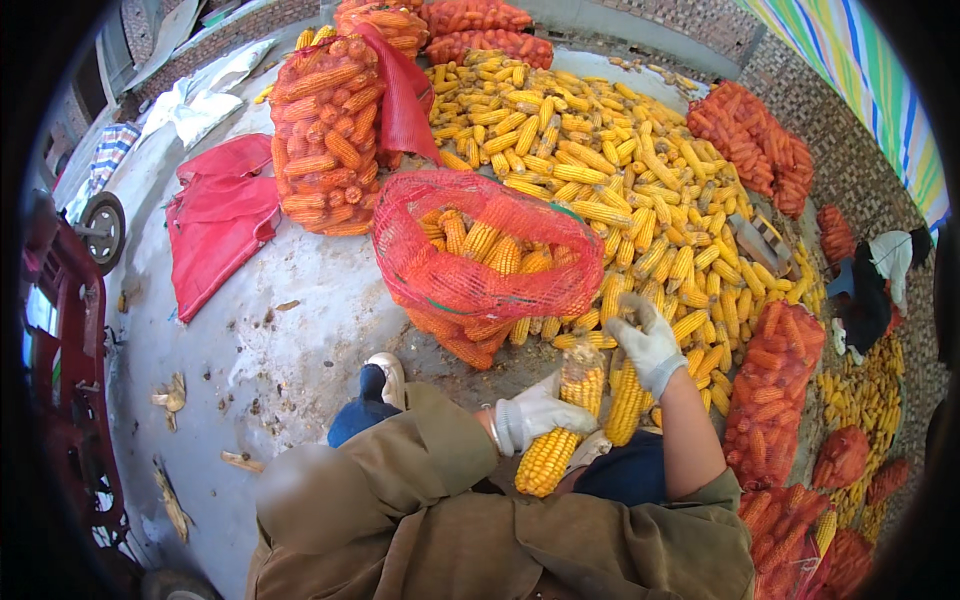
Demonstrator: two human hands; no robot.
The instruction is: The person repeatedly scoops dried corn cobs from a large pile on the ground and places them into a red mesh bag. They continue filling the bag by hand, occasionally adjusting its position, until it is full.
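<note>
My left hand (546, 417), in a pale work glove, grips yellow corn (545, 461) low in front of my body. More corn with a dry, husky end (582, 381) rises beyond the fingers; whether this is one cob or two is unclear. To the right, my gloved right hand (646, 341) is raised at the heap's near edge, fingers curved and apart. Just below its palm is another corn cob (628, 405); whether they touch cannot be seen. Ahead stands a red mesh sack (487, 300), its mouth wide, partly filled with corn cobs (491, 247).
A large heap of corn cobs (592, 157) spreads beyond the sack. Filled mesh sacks (326, 142) stand around it. A flat red sack (221, 217) lies on the concrete floor (247, 330). A red wheeled vehicle (75, 360) is at left; another person (874, 289) bends at far right.
</note>
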